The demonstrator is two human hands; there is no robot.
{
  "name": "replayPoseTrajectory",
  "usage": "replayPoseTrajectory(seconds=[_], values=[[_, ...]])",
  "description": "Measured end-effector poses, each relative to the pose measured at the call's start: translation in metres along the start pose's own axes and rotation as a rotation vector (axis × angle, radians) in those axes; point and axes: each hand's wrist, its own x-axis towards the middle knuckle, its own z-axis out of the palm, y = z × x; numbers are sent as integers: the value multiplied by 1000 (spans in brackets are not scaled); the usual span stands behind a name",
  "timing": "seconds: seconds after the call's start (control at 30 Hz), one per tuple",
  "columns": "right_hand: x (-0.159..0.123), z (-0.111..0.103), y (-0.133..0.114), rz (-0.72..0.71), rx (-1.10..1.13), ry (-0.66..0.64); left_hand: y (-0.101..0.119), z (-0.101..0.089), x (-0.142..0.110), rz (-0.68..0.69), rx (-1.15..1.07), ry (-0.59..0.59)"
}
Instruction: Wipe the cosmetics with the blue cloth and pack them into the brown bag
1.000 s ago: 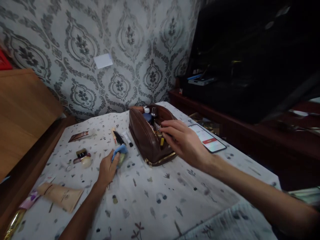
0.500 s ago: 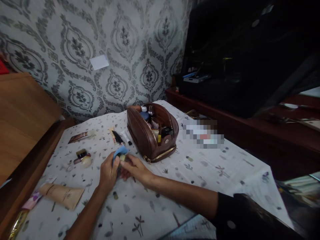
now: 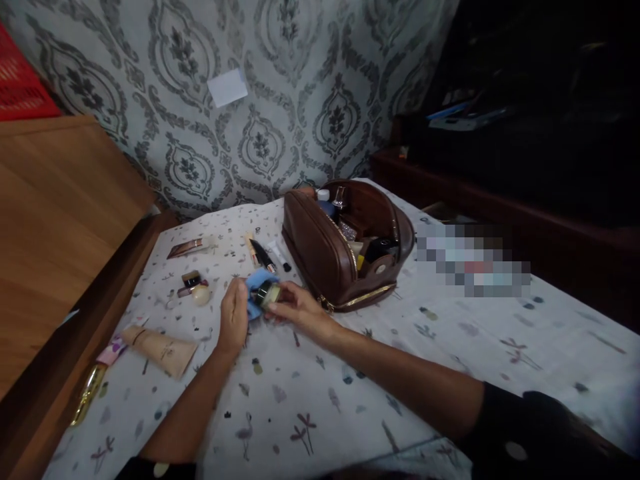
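Observation:
My left hand (image 3: 234, 315) is closed on a blue cloth (image 3: 254, 312), which lies against a small bottle with a dark cap (image 3: 269, 293). The fingers of my right hand (image 3: 300, 310) grip the bottle's pale end from the right. Both hands are just above the patterned tablecloth (image 3: 280, 400). Behind them and to the right stands an unzipped brown cosmetic bag (image 3: 320, 247) holding several bottles and compacts. Some of the fingers on each hand are hidden by the cloth and the bottle.
Left of my hands lie a beige tube (image 3: 163, 350), a gold-capped tube (image 3: 89, 393), a cream round item (image 3: 201, 295) and a small dark-lidded jar (image 3: 191, 279). Several slim cosmetics, including a black tube (image 3: 263, 256), lie beside the bag. A wooden panel (image 3: 65, 220) borders the left.
The view has shifted, so the scene sits further right. The bottle is now turned more into view, and my right hand has drawn slightly back from my left.

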Motion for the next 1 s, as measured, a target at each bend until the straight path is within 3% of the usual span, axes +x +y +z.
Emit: replayPoseTrajectory(seconds=[0.13,0.23,0.37,0.5,0.73,0.87,1.0], values=[[-5,3,-3,13,-62,-2,1,-2,-6,229,35,-111],[-9,3,-2,14,-109,-56,0,-3,-9,240,53,-172],[-12,-2,3,-172,-355,19,-2,-3,-8,149,37,-206],[-16,-3,5,-289,-585,60,2,-3,-8,-28,18,-227],[-21,-5,0,-492,-778,80,-4,1,-7,-260,-135,-341],[-21,-4,-3,-485,-797,107,-6,2,-7,-370,-221,-354],[-22,-2,-9,-373,-684,114,-1,1,-5,-306,-215,-314]])
